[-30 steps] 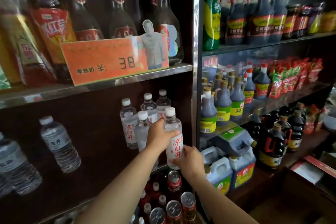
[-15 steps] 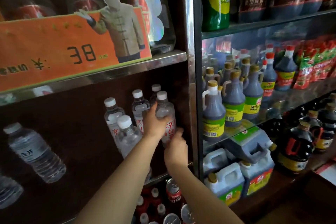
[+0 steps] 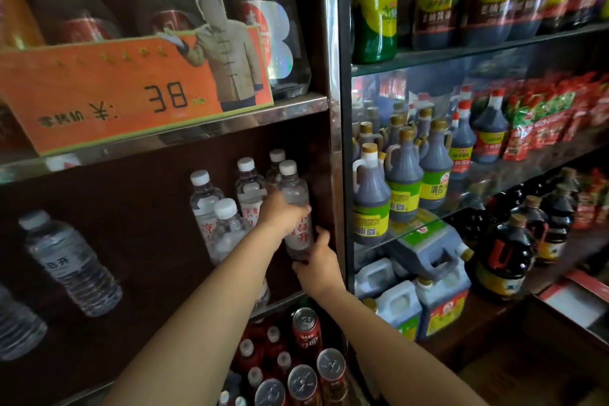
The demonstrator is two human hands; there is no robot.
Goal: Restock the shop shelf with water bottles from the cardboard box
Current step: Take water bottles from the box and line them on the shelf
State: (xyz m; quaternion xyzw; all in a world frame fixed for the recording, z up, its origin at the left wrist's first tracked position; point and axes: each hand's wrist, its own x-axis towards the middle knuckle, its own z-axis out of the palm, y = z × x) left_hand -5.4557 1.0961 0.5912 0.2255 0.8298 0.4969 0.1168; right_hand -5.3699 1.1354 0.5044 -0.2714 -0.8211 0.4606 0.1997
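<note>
water bottles [image 3: 250, 188] on shelf [image 3: 290, 298], cans [image 3: 306, 330] below, sauce bottles [image 3: 403, 175] right

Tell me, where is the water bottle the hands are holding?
In the head view the water bottle is on the middle shelf, at the right end by the shiny metal post, with the left hand around its middle and the right hand at its bottom.
</note>
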